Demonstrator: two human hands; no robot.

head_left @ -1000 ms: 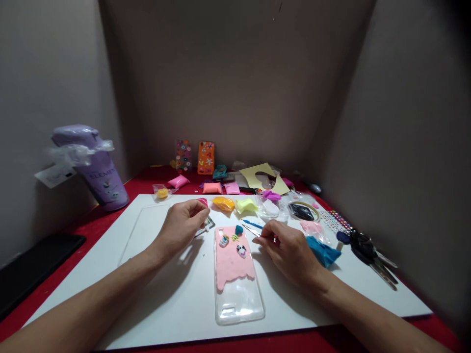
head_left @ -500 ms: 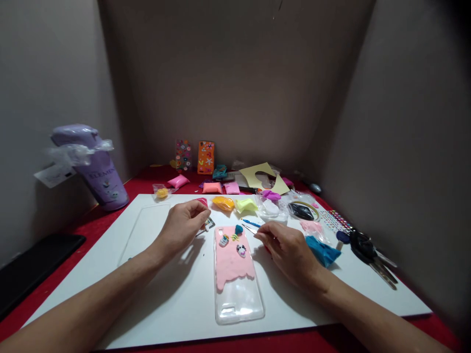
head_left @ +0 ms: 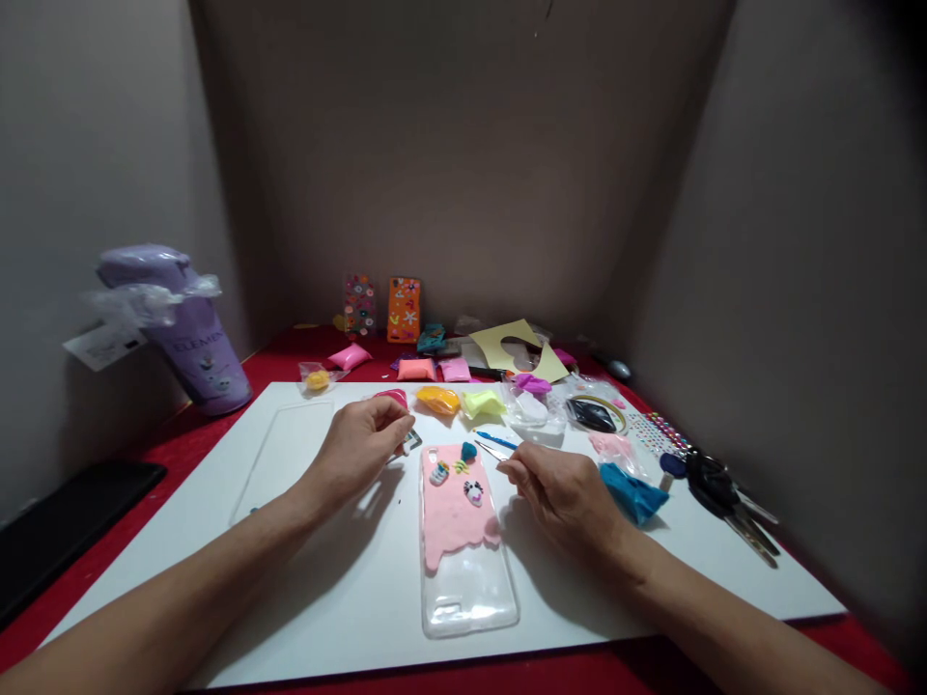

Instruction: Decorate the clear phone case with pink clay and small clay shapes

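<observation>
On the table lies a board bearing a phone case near its front edge, with packets behind the case, scissors to its right, two more cases standing farther back, and a tumbler left of the board

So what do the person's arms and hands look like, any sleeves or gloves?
No sleeves show: the left forearm and right forearm are bare. The left hand and right hand wear no gloves, and no watch or bracelet shows on either wrist.
</observation>
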